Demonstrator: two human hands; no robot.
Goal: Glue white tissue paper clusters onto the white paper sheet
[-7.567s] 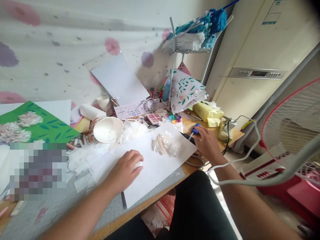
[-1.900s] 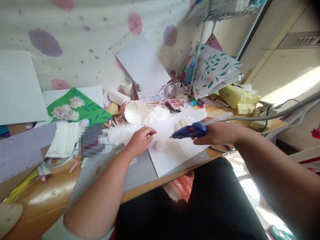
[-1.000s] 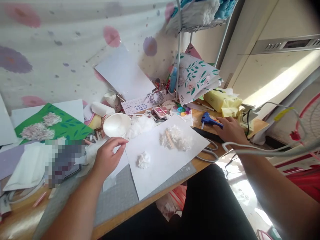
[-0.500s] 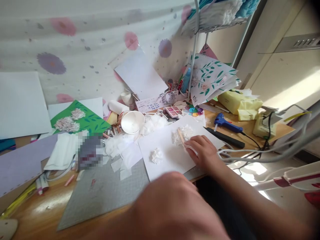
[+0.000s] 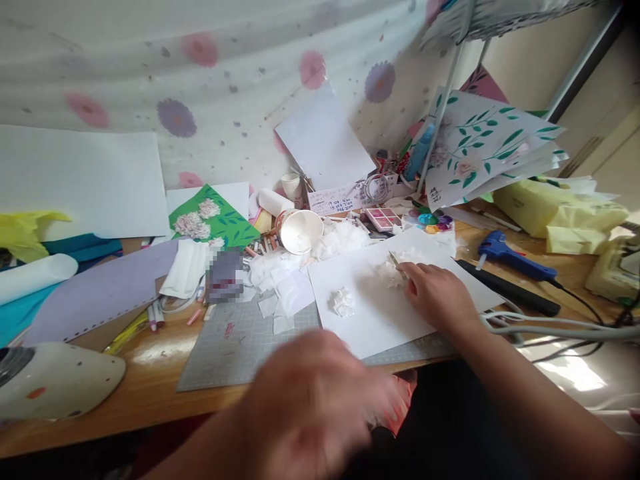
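Observation:
My right hand [image 5: 440, 293] pinches a thin wooden stick [image 5: 394, 257], with its tip against a crumpled white paper flower [image 5: 393, 272] on a white sheet [image 5: 373, 327]. A smaller white paper flower [image 5: 343, 302] lies to the left on the same sheet. Close to the camera, my left hand [image 5: 315, 400] is smeared by motion in front of the table's edge, so its fingers cannot be read. Loose white paper pieces [image 5: 290, 293] lie beside the sheet, partly over a grey cutting mat [image 5: 220, 363].
Behind the sheet stand a paper tub [image 5: 303, 233] and a paint palette [image 5: 431, 219]. A blue glue gun [image 5: 515, 257] and a black rod [image 5: 510, 287] lie at the right, near cables. At left are a green flower card [image 5: 225, 223] and a speckled white object [image 5: 70, 380].
The view has swung left, so everything sits further right. My left hand has moved from beside the white sheet's front corner. The right hand stays at the larger flower with the stick.

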